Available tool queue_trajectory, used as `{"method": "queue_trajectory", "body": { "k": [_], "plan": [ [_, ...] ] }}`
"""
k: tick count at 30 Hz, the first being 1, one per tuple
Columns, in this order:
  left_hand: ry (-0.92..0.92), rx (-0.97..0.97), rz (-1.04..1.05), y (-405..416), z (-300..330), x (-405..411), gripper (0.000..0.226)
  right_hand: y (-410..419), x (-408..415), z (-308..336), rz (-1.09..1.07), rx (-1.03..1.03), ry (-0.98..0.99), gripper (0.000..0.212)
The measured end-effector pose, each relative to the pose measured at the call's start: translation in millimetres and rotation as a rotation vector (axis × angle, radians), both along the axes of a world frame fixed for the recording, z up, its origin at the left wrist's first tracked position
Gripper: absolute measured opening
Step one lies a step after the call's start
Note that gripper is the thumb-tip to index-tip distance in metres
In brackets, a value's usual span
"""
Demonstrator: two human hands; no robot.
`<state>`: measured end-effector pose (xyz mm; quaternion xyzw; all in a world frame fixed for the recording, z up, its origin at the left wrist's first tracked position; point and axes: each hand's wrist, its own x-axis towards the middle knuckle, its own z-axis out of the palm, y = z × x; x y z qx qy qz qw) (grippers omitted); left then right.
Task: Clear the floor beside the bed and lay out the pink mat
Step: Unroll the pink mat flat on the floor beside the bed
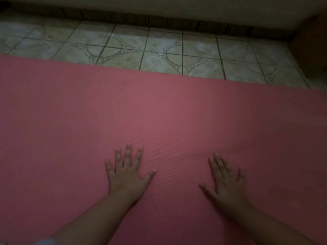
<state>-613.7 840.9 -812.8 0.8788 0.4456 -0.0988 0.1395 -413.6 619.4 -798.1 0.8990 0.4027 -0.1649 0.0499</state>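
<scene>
The left hand (126,177) lies flat on the pink mat (159,112), palm down. Its fingers (127,154) are spread wide apart and hold nothing. The right hand (228,183) lies flat on the mat too, a little way to the side. Its fingers (219,163) are stretched out, closer together, with the thumb sticking out, and they hold nothing.

The mat lies flat on the tiled floor (177,50). Its long way runs from left to right and goes past both sides of the picture. Its far edge slants a bit down to the right. A strip of tiles shows between the mat and the bed (177,7) at the top.
</scene>
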Motion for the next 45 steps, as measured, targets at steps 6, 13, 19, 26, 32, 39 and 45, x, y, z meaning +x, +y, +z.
{"method": "queue_trajectory", "body": {
  "k": [6, 13, 19, 26, 32, 39, 45],
  "plan": [
    [0.010, -0.028, 0.005, 1, 4, 2, 0.093, 1, 6, 2, 0.025, -0.004, 0.025, 0.088],
    [-0.040, 0.023, 0.007, 0, -2, 0, 0.090, -31, -25, 3, 0.045, 0.065, 0.020, 0.094],
    [-0.079, 0.109, -0.004, -7, -6, -1, 0.089, -56, -25, 4, 0.096, 0.115, -0.001, 0.086],
    [-0.080, 0.109, 0.003, -1, -5, 26, 0.089, -44, 5, 5, 0.098, 0.104, -0.033, 0.084],
    [-0.107, 0.111, -0.056, 2, -7, 15, 0.083, -45, -4, 4, 0.092, 0.106, -0.026, 0.081],
    [-0.100, 0.101, -0.098, 6, -9, 11, 0.083, -42, -8, 4, 0.032, 0.118, 0.023, 0.084],
    [-0.114, 0.112, -0.133, 10, -10, 8, 0.082, -13, 3, -8, -0.118, 0.113, -0.013, 0.081]
  ]
}}
